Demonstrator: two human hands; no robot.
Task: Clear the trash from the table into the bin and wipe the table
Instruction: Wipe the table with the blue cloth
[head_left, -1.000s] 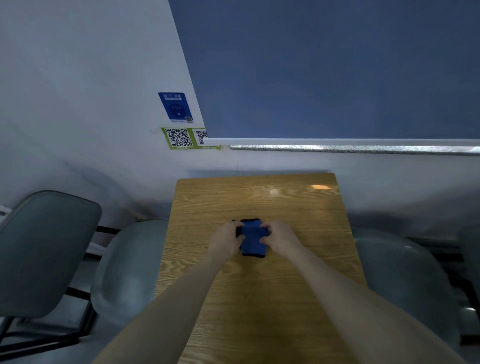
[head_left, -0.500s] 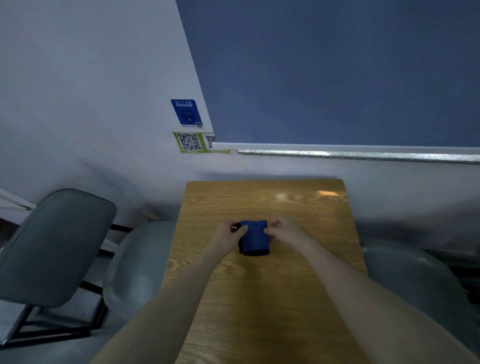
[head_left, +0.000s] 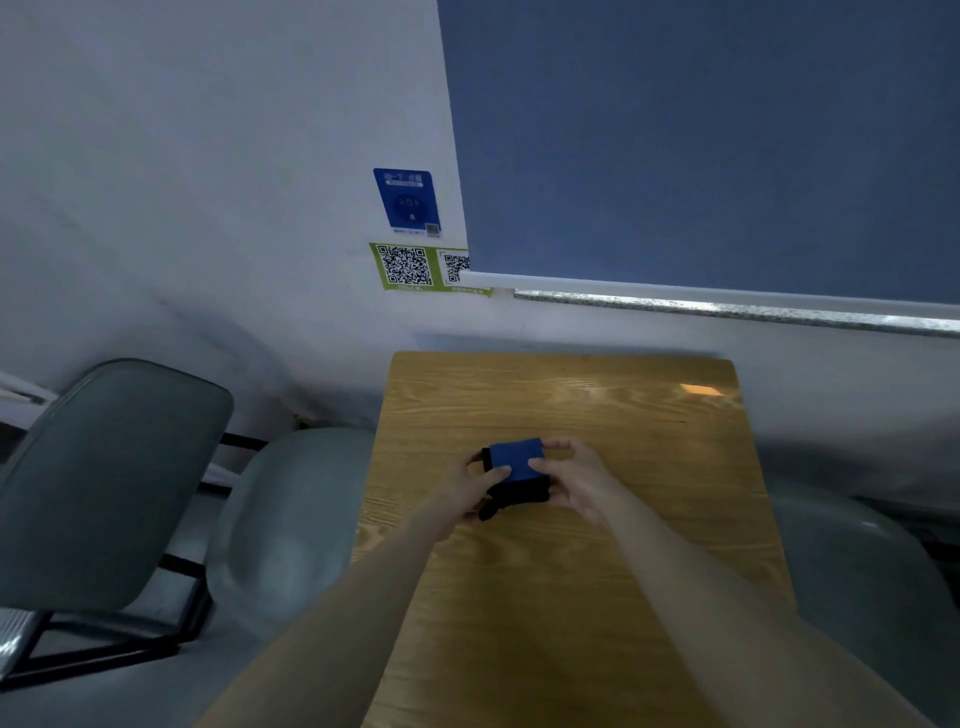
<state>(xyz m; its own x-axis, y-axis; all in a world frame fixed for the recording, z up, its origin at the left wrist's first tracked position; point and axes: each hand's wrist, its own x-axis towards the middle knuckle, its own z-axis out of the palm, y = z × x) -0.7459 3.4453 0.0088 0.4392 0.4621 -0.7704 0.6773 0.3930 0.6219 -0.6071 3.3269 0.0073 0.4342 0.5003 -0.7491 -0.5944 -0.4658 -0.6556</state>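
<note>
- While both forearms reach in from the bottom edge, the two hands meet over the middle of the wooden table (head_left: 623, 597) and share one thing — a folded blue cloth (head_left: 515, 458) with a darker, near-black layer showing under it.
- Left hand (head_left: 470, 491): curled round the cloth's left side, thumb laid across the blue top face, the other fingers tucked beneath and mostly hidden by the cloth.
- Right hand (head_left: 579, 480): gripping the cloth's right side, thumb on top near the edge, fingers bent round the far corner; the fingertips at the back are partly in sight, those below are not.
- Whether the cloth rests on the table or is held just above it cannot be told from this angle; a dark tail of fabric hangs out near the left palm.
- Dim, bluish light blurs the fold lines, so the number of layers is unclear.
- Against the white wall sit a blue sticker (head_left: 408, 200) and, just below it, green QR code labels (head_left: 410, 266); the right label is partly covered by the frame of a large blue panel (head_left: 701, 140).
- Grey chairs stand on both sides of the table — one chair back (head_left: 109, 483) at the left, a rounded seat (head_left: 291, 519) beside the table edge, another seat (head_left: 857, 571) at the right, cut off by the frame.
</note>
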